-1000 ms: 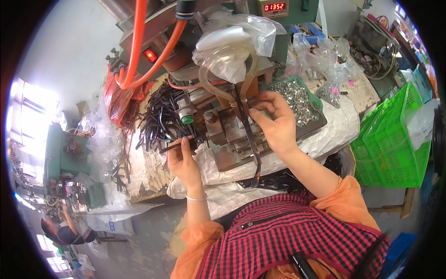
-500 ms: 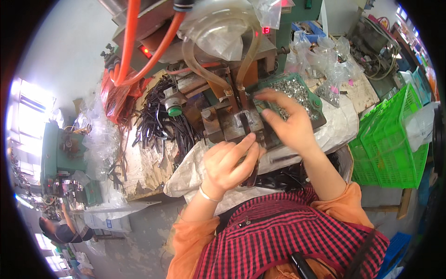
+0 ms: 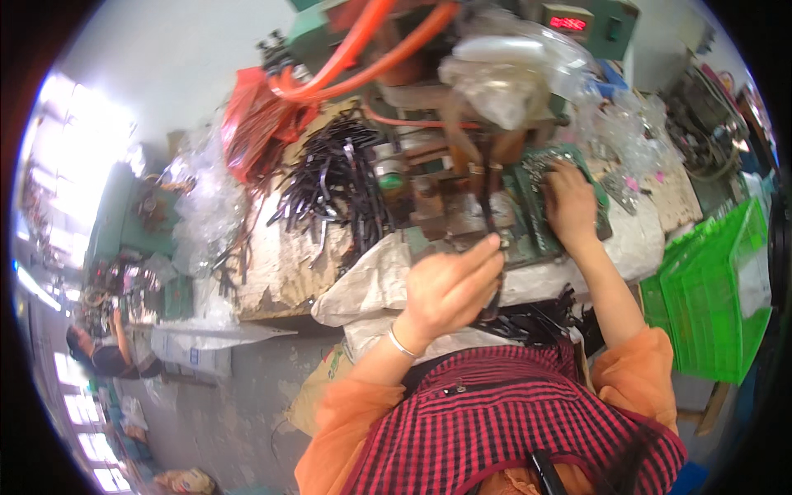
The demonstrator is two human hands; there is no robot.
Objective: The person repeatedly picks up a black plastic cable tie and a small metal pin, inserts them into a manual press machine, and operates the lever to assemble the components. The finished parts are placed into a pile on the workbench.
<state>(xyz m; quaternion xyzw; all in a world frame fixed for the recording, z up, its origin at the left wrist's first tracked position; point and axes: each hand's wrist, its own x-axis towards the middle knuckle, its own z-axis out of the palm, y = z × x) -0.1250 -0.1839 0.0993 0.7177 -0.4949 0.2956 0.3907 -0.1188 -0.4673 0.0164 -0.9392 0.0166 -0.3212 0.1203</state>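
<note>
My left hand (image 3: pixel 454 285) is closed, thumb and fingers pinching a dark strip (image 3: pixel 492 307) in front of the press. The strip hangs down beside the fingers, and its upper end is by the metal die block (image 3: pixel 474 219). Farther right, my right hand (image 3: pixel 571 205) dips into the green tray (image 3: pixel 605 202) of small shiny metal pieces (image 3: pixel 536 163). Its fingers are bent down and together among the pieces; the tips are hidden, so whatever they hold cannot be made out.
Black strips (image 3: pixel 330 186) lie heaped left of the press, beside a red plastic bag (image 3: pixel 260 128). Orange hoses (image 3: pixel 355 49) arch above. Clear bags (image 3: pixel 631 132) lie at the back right, and a green crate (image 3: pixel 709 289) stands right. Another person (image 3: pixel 111 351) sits far left.
My right hand has moved from beside the die to the tray on the right. My left hand keeps its pinch on the strip. The whole view has shifted.
</note>
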